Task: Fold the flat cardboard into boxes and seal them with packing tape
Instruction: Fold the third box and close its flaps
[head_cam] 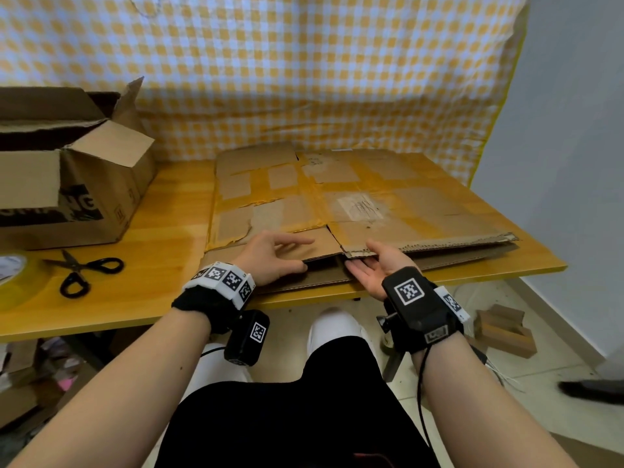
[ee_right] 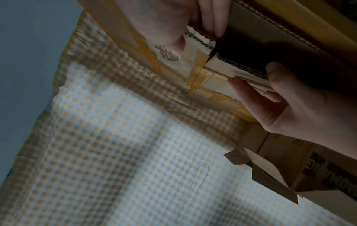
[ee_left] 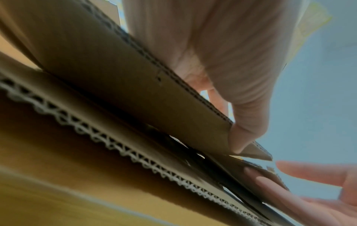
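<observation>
The flat cardboard [head_cam: 354, 201], a flattened carton crossed with old yellowish tape and bearing a worn paper label, lies on the wooden tabletop [head_cam: 169, 211] directly ahead of both hands, its near edge at the fingertips. The left hand [head_cam: 273, 256] pinches the near flap on its side, thumb underneath and fingers spread loosely over the top; the left wrist view shows the thumb pressed against the flap's underside and the corrugated edges of the layers parted. The right hand [head_cam: 378, 265] is turned palm up, its fingers slid in beneath the torn, ragged edge of the neighbouring flap and its thumb lying on top of it, so that it grips that edge. The two hands are near each other, either side of the slit between the flaps.

Further out to the left of the left hand lie black-handled scissors [head_cam: 82, 271], and beyond them, at the tabletop's edge, a roll of packing tape [head_cam: 11, 270]. Behind these stands an open cardboard box [head_cam: 77, 184] with printed sides. A yellow-and-white checked cloth [head_cam: 304, 69] hangs behind the tabletop.
</observation>
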